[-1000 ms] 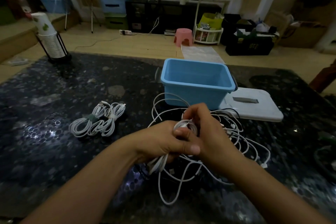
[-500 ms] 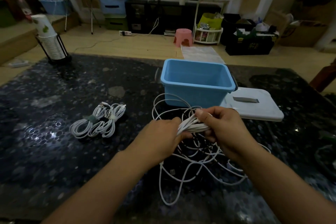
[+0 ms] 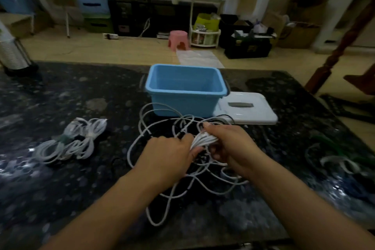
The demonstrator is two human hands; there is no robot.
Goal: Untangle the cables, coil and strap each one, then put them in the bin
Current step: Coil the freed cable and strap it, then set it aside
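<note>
The blue bin (image 3: 185,89) stands upright and open-topped on the dark speckled surface (image 3: 60,178); no cable is visible inside it. A white lid (image 3: 246,110) lies flat on the surface, touching the bin's right side.

Directly in front of the bin lies a loose tangle of white cables (image 3: 174,170), its loops spreading toward the near edge of the surface. Above this tangle, both hands hold a gathered bundle of white cable (image 3: 204,140). The right hand (image 3: 231,148) grips one end of the bundle, with its fingers (image 3: 215,151) curled round the strands. The left hand (image 3: 168,158) meets the bundle's other end, its thumb and fingers closed on the strands where they enter the hand. Strands from the bundle trail down into the tangle.

To the left of the bin, well apart from it, two coiled white cables (image 3: 71,144) lie side by side on the surface, each strapped at its middle. To the right of the bin, near the surface's right edge, further items with green parts (image 3: 334,154) lie blurred; their type cannot be determined.
</note>
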